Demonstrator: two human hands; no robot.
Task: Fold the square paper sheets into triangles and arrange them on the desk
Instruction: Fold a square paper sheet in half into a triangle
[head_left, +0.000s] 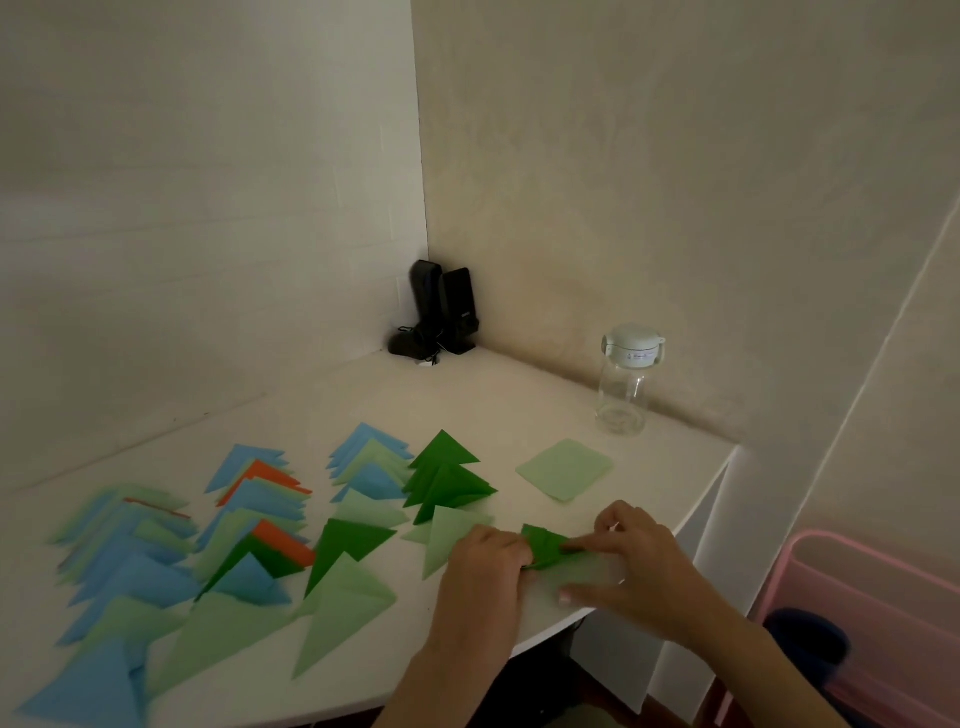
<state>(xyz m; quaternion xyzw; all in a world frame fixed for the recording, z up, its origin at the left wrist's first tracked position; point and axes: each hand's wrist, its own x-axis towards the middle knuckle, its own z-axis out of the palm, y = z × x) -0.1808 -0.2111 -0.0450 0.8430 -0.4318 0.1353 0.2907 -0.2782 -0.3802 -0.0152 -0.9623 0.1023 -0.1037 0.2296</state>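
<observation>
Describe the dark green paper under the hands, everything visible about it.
The dark green paper is a thin, matte sheet, partly folded, lying on the white desk near its front right edge. One pointed corner shows at its upper left. The left hand presses its left side and the right hand its right, covering much of it. It sits just right of a light green triangle.

left hand (485, 553): knuckles up, fingers curled, pinching | right hand (631, 556): fingers bent, pressing down

A single head-worn view looks forward and down from above the bench's (467, 405) near edge, close over it, facing the wall corner behind it.
</observation>
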